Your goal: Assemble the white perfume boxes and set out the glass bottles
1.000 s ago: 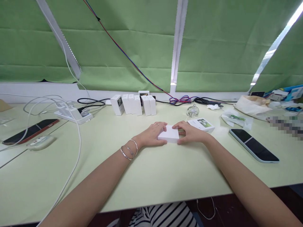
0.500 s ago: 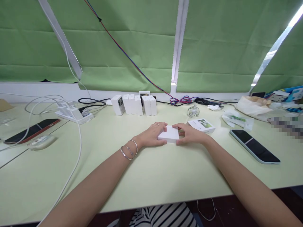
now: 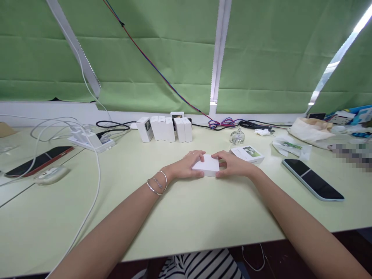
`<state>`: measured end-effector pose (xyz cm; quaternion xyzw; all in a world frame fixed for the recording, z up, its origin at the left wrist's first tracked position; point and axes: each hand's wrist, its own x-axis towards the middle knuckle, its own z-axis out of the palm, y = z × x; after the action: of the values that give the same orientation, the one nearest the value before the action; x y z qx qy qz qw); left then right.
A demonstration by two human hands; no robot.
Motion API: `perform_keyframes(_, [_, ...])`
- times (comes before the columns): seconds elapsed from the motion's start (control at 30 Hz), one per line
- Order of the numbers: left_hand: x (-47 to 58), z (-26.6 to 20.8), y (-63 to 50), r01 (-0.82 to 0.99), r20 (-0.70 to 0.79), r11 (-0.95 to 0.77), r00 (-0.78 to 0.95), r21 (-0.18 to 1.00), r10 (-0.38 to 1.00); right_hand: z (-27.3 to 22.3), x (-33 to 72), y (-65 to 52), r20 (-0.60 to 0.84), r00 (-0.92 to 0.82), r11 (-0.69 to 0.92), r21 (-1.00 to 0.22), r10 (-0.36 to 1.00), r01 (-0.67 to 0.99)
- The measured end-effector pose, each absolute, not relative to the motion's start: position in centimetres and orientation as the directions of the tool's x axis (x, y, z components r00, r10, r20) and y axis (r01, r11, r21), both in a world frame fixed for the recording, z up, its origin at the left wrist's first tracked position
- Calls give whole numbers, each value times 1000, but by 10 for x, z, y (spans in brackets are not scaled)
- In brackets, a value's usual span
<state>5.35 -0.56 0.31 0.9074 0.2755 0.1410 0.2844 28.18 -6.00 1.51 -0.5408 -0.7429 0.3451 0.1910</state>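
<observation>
A small plain white box [image 3: 207,165] lies flat on the table between my two hands. My left hand [image 3: 190,164] grips its left side, thumb at the near edge and fingers at the far edge. On the opposite side my right hand [image 3: 234,164] holds the box's right end between thumb and fingers. Just beyond my right hand lies a flat white box with a printed picture [image 3: 247,154], partly covered by that hand. Behind it stands a clear glass-like ornament [image 3: 237,136].
Several upright white boxes [image 3: 167,130] line the back. A phone [image 3: 312,179] and a plastic packet [image 3: 292,146] lie right. On the left are a power strip [image 3: 95,143], a red-edged phone [image 3: 39,161], a computer mouse [image 3: 52,175] and a white cable [image 3: 97,182].
The white box has shifted very slightly toward the left and me, with my left hand moving a little along. My right hand stays nearly where it was.
</observation>
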Motion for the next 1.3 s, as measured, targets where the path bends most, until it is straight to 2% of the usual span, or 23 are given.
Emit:
perform_keyframes(0.13, [54,3,-6,413,109,-689,808,595,579,14,281,-60,-54,-340,211,-689,939,693])
perform_keyframes(0.27, [55,1,-5,404,122,-642,780,652,614,14,280,-60,-37,-334,214,-701,942,680])
perform_keyframes(0.5, [51,-4,4,406,274,-540,550,737,789,14,281,-59,4,-303,223,-685,953,693])
perform_keyframes(0.67, [49,-5,6,351,268,-500,536,791,800,11,283,-56,33,-296,235,-692,955,682])
perform_keyframes(0.83, [54,-5,2,326,295,-541,571,775,766,4,287,-50,169,-260,300,-707,951,641])
perform_keyframes(0.93, [55,-7,6,317,345,-542,506,778,791,5,288,-47,288,-190,343,-723,939,600])
perform_keyframes(1.03, [56,-10,11,243,380,-504,416,829,826,10,287,-46,340,-35,309,-800,940,514])
perform_keyframes(1.1, [60,-11,11,122,329,-427,464,896,823,12,284,-47,304,10,277,-882,953,381])
perform_keyframes(1.2, [70,-9,1,-63,273,-301,624,952,732,10,274,-48,255,-91,267,-952,963,149])
perform_keyframes(1.3, [79,-6,-12,-132,302,-294,679,947,669,6,264,-50,229,-200,242,-969,953,42])
